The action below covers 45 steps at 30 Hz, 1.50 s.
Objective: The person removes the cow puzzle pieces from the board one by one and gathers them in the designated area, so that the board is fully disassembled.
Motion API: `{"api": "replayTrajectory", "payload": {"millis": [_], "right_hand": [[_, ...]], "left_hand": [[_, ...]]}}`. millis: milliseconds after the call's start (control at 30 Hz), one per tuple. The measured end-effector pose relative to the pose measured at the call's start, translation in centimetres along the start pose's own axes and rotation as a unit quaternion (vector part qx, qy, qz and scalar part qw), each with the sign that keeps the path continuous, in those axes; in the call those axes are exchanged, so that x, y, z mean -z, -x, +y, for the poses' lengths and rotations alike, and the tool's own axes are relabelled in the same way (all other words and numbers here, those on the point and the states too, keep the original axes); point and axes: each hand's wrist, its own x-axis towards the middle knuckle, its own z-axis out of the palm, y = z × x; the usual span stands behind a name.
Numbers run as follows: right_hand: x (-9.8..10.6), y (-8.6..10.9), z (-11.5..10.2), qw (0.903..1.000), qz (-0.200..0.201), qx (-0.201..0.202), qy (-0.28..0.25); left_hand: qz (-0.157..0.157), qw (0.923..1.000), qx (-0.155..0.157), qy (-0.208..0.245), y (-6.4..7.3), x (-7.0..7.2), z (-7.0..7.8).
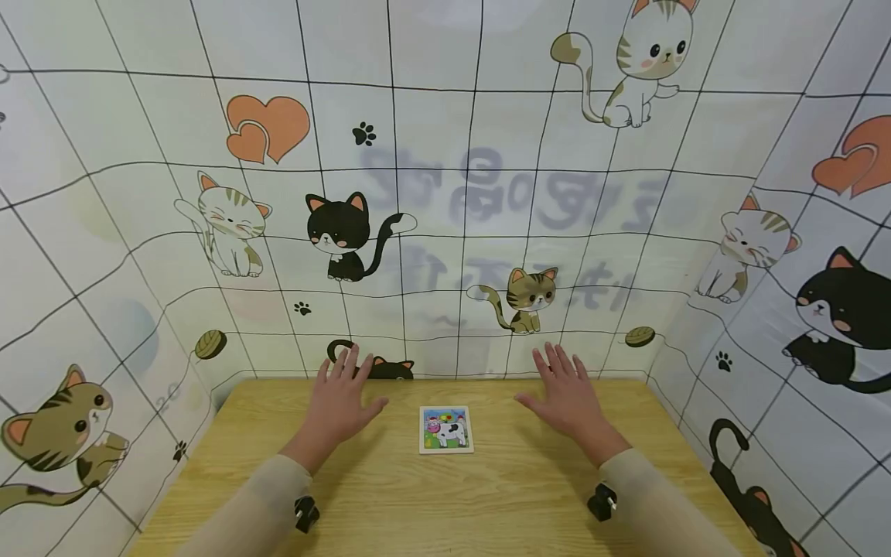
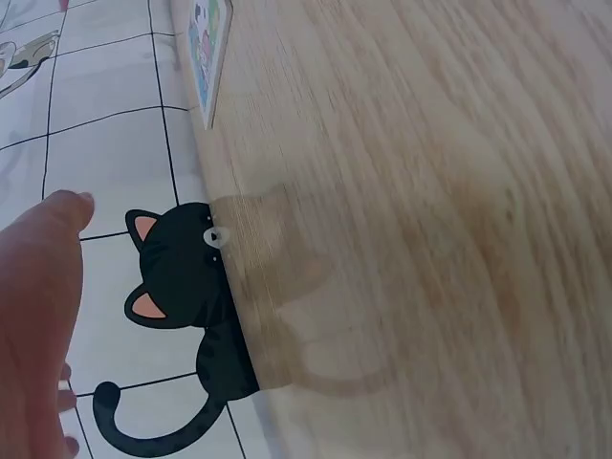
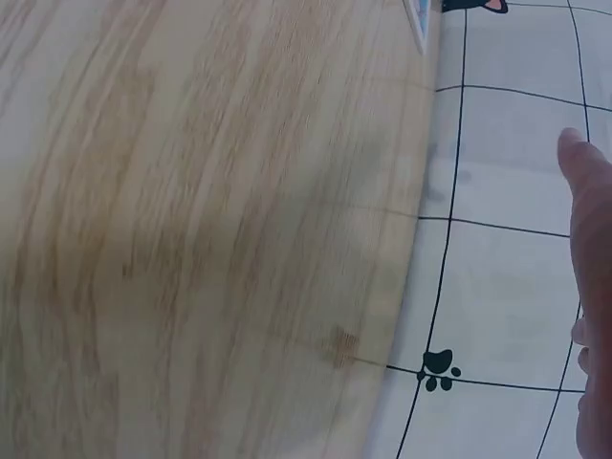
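Note:
A small square picture puzzle [image 1: 445,430] with a cartoon cow on it lies flat on the wooden table, between the two hands. To its left, my left hand [image 1: 341,406] is held over the table with fingers spread and thumb pointing inward. My right hand [image 1: 565,398] mirrors it on the other side, fingers spread and holding nothing. Both hands are apart from the puzzle. In the left wrist view the puzzle's edge [image 2: 212,57] shows at the top; in the right wrist view only its corner [image 3: 418,21] appears.
The light wooden table [image 1: 445,510] ends at a white cloth wall [image 1: 431,209] with black grid lines and cartoon cats. Similar cloth encloses the left and right sides. A small black device [image 1: 306,514] sits under the left wrist, another [image 1: 602,502] under the right.

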Motion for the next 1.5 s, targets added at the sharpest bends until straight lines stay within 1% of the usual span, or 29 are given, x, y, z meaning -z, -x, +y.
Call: {"api": "replayTrajectory", "payload": {"millis": [133,233,367,467,567,633,700,800,900,967,1067,1200,1300,1433,1500], "right_hand": [[-0.1,0.1,-0.7,0.9999,0.004,-0.001,-0.011],[-0.1,0.2,-1.5,0.9994,0.012,0.000,-0.034],[-0.3,0.1,-2.7,0.9973,0.027,0.010,-0.068],[-0.8,-0.1,-3.5,0.9964,0.032,0.018,-0.076],[-1.2,-0.2,-4.4,0.9955,0.027,0.024,-0.088],[-1.4,-0.3,-5.0,0.9935,0.020,0.026,-0.109],[-1.6,-0.5,-5.6,0.9911,0.010,0.025,-0.130],[-1.9,-0.8,-6.5,0.9847,-0.009,0.017,-0.173],[-2.4,-1.2,-7.2,0.9772,-0.029,0.006,-0.210],[-2.8,-1.4,-7.6,0.9706,-0.042,-0.002,-0.237],[-3.4,-1.6,-8.2,0.9613,-0.063,-0.011,-0.268],[-3.8,-1.8,-9.1,0.9507,-0.078,-0.009,-0.300],[-4.1,-2.0,-9.8,0.9459,-0.082,0.000,-0.314],[-4.6,-2.4,-10.7,0.9412,-0.096,0.014,-0.324],[-5.0,-2.7,-11.1,0.9398,-0.108,0.029,-0.323]], "left_hand": [[0.010,0.9996,-0.008,0.027,0.0,-0.1,0.6],[0.008,0.9985,-0.008,0.054,0.0,-0.3,1.2],[0.005,0.9958,-0.013,0.090,0.2,-1.1,1.8],[0.006,0.9919,-0.019,0.125,0.3,-1.6,2.3],[-0.006,0.9876,-0.022,0.155,0.4,-2.2,2.8],[-0.015,0.9841,-0.022,0.176,0.4,-2.6,3.2],[-0.024,0.9821,-0.019,0.186,0.4,-3.0,3.5],[-0.031,0.9781,-0.017,0.205,0.4,-3.7,4.0],[-0.034,0.9736,-0.024,0.225,0.3,-4.2,4.5],[-0.042,0.9699,-0.030,0.238,0.3,-4.5,4.8],[-0.056,0.9620,-0.034,0.265,0.3,-5.0,5.3],[-0.073,0.9544,-0.034,0.288,0.3,-5.6,6.0],[-0.087,0.9533,-0.029,0.288,0.3,-6.1,6.4],[-0.106,0.9517,-0.024,0.287,0.3,-6.4,7.0],[-0.112,0.9504,-0.029,0.289,0.3,-6.5,7.2]]}}
